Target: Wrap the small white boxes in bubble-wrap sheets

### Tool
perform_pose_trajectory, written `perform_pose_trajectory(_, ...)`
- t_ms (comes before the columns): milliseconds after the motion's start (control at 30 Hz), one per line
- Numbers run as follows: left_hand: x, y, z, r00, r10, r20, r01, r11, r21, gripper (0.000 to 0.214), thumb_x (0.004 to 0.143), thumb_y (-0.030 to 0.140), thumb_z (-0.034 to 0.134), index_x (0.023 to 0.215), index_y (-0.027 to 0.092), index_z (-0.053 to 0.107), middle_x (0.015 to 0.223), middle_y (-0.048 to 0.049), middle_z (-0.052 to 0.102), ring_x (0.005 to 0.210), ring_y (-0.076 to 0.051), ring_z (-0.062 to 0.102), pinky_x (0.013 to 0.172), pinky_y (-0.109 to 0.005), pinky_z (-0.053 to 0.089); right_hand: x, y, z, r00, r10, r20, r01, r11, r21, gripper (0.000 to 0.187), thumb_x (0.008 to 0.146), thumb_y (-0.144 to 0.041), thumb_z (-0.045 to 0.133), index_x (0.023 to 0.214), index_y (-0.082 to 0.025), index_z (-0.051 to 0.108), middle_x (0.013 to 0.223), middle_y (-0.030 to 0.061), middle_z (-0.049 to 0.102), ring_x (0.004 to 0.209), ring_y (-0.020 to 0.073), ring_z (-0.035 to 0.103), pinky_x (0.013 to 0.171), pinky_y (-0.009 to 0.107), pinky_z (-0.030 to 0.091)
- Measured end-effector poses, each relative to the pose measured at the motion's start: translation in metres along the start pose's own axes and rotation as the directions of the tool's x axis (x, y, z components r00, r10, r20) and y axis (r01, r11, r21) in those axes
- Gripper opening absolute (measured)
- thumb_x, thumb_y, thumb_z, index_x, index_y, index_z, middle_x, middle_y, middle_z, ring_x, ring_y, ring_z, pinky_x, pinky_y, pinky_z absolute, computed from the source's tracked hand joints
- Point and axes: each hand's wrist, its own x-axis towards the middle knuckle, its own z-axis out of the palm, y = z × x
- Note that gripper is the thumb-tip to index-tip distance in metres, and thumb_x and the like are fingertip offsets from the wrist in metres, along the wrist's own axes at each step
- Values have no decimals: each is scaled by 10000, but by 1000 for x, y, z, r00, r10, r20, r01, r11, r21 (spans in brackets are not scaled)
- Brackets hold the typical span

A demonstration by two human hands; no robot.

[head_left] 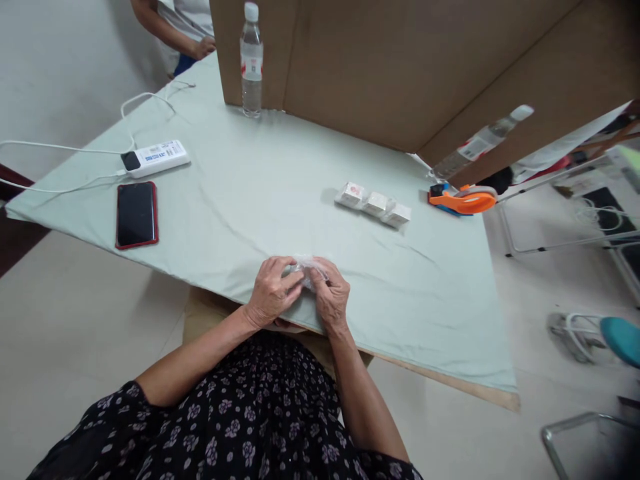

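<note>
Near the front edge of the cloth-covered table, my left hand (274,288) and my right hand (331,291) meet on a crumpled piece of clear plastic wrap (304,261). Fingers of both hands are bent around the plastic and pinch it from either side. Whether anything lies inside the wrap is hidden by the fingers. Beyond my right hand, a row of three small white boxes (375,203) in clear wrapping rests on the table, apart from both hands.
A tall cardboard panel (360,73) stands across the back, with water bottles (251,73) at its foot. An orange tape dispenser (465,200) sits at the right edge. Leftward are a phone (137,215) and a cabled white power bank (157,159). Another person's hand (205,47) shows behind.
</note>
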Motion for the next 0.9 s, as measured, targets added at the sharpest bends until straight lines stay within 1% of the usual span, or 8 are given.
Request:
perform_pose_trajectory(200,0,3,4,997,-65,-39,61,995,-82,151,887,224,624,969,223,750,1109,-104,663,1046,-248,596,928,-437,533,-1,1,-15,990,-70,123,68,997,19,235,965,-386,595,1096,-314,776,1176,40,758,1236,231,643,1096,474,495)
perform_pose_trajectory(300,1,0,3,997,-71,-37,66,992,-110,153,865,214,647,986,217,740,1248,-123,634,1161,-268,581,988,-474,528,-1,3,-23,973,-108,205,104,994,31,252,969,-359,597,1160,-326,758,1242,33,740,1303,226,604,1131,488,469)
perform_pose_trajectory(367,2,-3,3,999,-37,-33,32,989,-142,143,850,189,650,973,201,722,1358,-139,595,1271,-288,549,1051,-506,503,0,5,-29,956,-120,269,118,993,23,275,965,-362,602,1200,-333,741,1283,33,724,1333,231,583,1152,505,447)
perform_pose_trajectory(467,7,-9,3,998,46,36,-36,970,-242,159,846,153,625,987,192,687,1355,-138,625,1332,-283,543,1114,-524,469,4,7,-35,937,-125,327,127,992,16,305,962,-397,604,1234,-335,725,1319,41,706,1342,239,576,1162,510,433)
perform_pose_trajectory(567,15,-14,5,994,51,98,-18,950,-311,181,855,166,603,1023,194,662,1282,-131,668,1264,-253,602,1080,-475,510,9,10,-38,920,-140,365,146,989,12,389,930,-448,645,1296,-323,688,1366,57,676,1364,256,556,1166,504,426)
perform_pose_trajectory(700,33,-15,8,996,-29,90,58,936,-346,154,835,179,602,978,185,657,1136,-111,691,1130,-232,647,992,-395,542,19,15,-35,914,-145,378,169,985,-29,622,800,-478,778,1367,-272,626,1408,102,639,1354,295,554,1152,500,433)
perform_pose_trajectory(800,50,-10,6,975,-148,168,203,901,-383,117,803,183,611,915,184,648,967,-57,685,939,-191,654,870,-327,542,27,14,-30,941,-99,325,113,993,-25,526,810,-431,755,1286,-229,663,1321,120,678,1249,287,617,1101,468,465)
perform_pose_trajectory(900,60,-4,-1,908,-306,285,401,828,-392,112,783,218,615,884,178,640,857,-13,649,765,-148,592,745,-286,502,31,5,-28,945,26,326,-47,997,58,451,778,-414,773,1174,-210,701,1171,94,719,1070,254,668,979,400,518)
